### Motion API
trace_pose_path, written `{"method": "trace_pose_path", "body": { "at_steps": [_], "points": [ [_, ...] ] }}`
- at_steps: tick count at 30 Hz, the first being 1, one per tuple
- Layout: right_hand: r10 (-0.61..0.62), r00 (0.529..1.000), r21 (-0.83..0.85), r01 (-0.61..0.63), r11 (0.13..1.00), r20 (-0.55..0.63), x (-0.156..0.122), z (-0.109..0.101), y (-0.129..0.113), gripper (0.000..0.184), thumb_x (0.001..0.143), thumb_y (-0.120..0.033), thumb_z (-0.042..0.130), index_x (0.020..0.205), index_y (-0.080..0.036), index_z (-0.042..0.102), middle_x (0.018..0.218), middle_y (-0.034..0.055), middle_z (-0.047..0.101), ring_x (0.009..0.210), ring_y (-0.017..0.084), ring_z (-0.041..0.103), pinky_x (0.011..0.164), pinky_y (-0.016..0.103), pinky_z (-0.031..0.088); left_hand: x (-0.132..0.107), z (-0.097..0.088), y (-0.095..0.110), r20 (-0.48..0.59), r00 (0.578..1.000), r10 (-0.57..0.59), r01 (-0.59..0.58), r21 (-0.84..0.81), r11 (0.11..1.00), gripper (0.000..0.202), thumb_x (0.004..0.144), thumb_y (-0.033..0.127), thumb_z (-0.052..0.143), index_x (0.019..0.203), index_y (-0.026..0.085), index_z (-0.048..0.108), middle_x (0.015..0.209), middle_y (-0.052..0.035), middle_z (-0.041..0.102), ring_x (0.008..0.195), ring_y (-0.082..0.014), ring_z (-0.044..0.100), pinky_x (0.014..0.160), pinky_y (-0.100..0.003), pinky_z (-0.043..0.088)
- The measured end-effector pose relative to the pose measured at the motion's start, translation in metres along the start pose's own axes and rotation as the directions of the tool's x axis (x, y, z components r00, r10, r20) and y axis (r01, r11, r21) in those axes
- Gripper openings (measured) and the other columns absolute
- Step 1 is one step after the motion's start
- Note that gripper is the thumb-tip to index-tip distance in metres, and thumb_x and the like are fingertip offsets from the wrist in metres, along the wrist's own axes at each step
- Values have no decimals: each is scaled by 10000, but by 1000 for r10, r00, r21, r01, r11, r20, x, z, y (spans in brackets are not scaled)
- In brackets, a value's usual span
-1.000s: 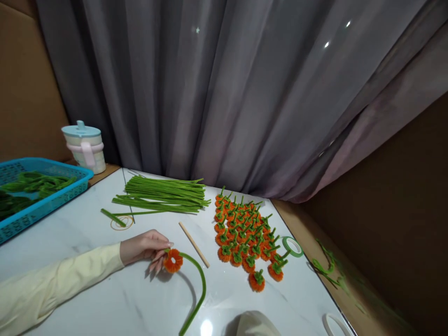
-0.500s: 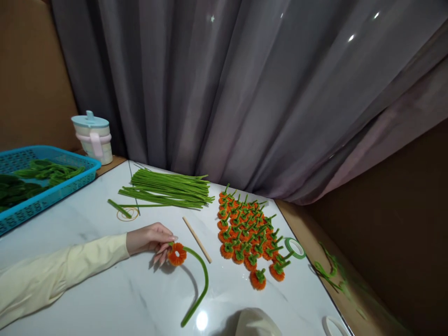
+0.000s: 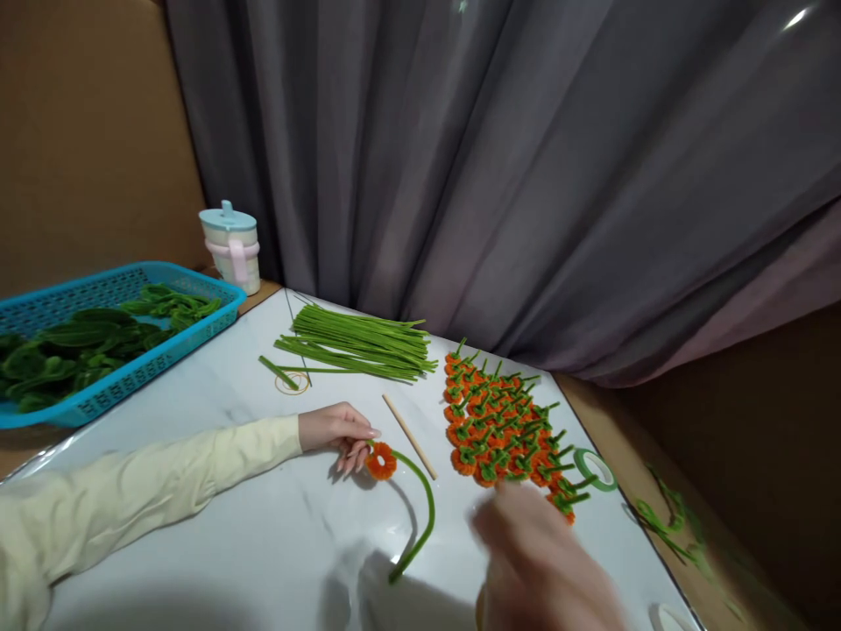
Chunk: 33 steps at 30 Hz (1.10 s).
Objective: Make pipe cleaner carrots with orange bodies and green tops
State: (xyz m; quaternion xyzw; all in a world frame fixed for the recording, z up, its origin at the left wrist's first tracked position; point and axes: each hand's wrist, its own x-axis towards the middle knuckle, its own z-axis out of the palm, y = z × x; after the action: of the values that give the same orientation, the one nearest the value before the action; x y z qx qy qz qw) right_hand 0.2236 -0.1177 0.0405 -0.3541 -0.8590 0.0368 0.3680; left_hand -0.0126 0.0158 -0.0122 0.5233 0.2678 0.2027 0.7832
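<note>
My left hand (image 3: pixel 342 431) rests on the white marble table (image 3: pixel 216 508), its fingertips closed on the near end of a green pipe-cleaner stem that carries an orange fuzzy flower head (image 3: pixel 381 461). The stem (image 3: pixel 424 517) curves away to the right and back toward me. My right hand (image 3: pixel 539 561) is a blurred shape at the bottom of the view, just in front of a cluster of several orange flower heads with green centres (image 3: pixel 503 429). Its fingers are smeared by motion.
A bundle of straight green pipe cleaners (image 3: pixel 361 343) lies at the back. A wooden stick (image 3: pixel 408 423) lies beside the flower. A green tape roll (image 3: pixel 595 469) sits at the right edge. A blue basket of green leaves (image 3: pixel 98 342) and a pale lidded cup (image 3: pixel 231 245) stand at left. A grey curtain hangs behind.
The view has swung left and down. My right hand has come into view at the bottom, near the flower cluster. My left hand still holds the stem by the orange flower.
</note>
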Motion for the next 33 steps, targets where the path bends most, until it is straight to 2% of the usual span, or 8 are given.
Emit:
{"method": "trace_pose_path", "body": {
  "at_steps": [3,5,9,10,12,17,25,33],
  "points": [
    [210,977,171,-213,962,34,29,29,10,290,854,-204,476,1144,-217,461,1108,108,552,1022,234,531,848,416,461,0,1,0,-1,1000,-3,3,80,997,435,726,458,616,474,118,515,424,-30,582,296,-74,445,301,-180,338],
    [358,911,354,-410,841,205,37,46,15,271,831,-216,495,1099,-195,463,1043,100,584,941,217,572,806,380,484,-1,4,0,0,1000,-26,25,160,987,443,723,482,610,484,123,508,392,-1,548,280,-62,415,290,-171,319],
    [457,641,565,-764,311,616,33,71,22,249,803,-367,533,933,-160,487,733,28,611,590,143,611,515,259,504,-4,12,-2,-29,995,-97,101,326,940,469,718,548,575,508,138,486,373,44,488,269,-44,370,289,-162,299],
    [457,591,572,-796,198,664,32,75,23,291,770,-405,564,887,-148,492,681,14,596,529,136,602,452,240,483,-5,14,-2,-41,995,-88,97,373,923,470,726,543,569,501,141,473,378,49,478,279,-39,369,302,-157,300],
    [456,539,577,-814,65,709,30,80,25,361,693,-442,632,816,-128,501,631,3,581,464,131,594,392,215,455,-7,19,-2,-53,998,-44,63,456,888,472,750,516,558,482,142,453,383,54,458,304,-30,368,334,-148,303],
    [443,527,601,-799,-33,725,33,79,25,388,652,-446,676,751,-120,491,547,-15,580,384,101,567,363,175,433,-9,20,-3,-71,997,3,31,462,886,474,755,484,567,450,143,439,364,55,429,303,-27,339,343,-154,278],
    [471,509,603,-796,-61,720,32,74,26,337,690,-405,669,761,-130,489,561,-6,605,347,105,562,245,117,274,-11,15,3,-114,990,85,-17,500,866,459,758,441,579,433,136,468,347,45,444,288,-33,351,339,-150,297],
    [513,538,645,-764,-39,669,33,74,29,320,712,-415,648,758,-136,498,521,-20,584,299,90,516,231,128,188,-16,16,24,-101,965,242,-93,730,677,470,808,401,536,422,135,494,345,30,462,310,-44,411,388,-142,343]
  ]
}}
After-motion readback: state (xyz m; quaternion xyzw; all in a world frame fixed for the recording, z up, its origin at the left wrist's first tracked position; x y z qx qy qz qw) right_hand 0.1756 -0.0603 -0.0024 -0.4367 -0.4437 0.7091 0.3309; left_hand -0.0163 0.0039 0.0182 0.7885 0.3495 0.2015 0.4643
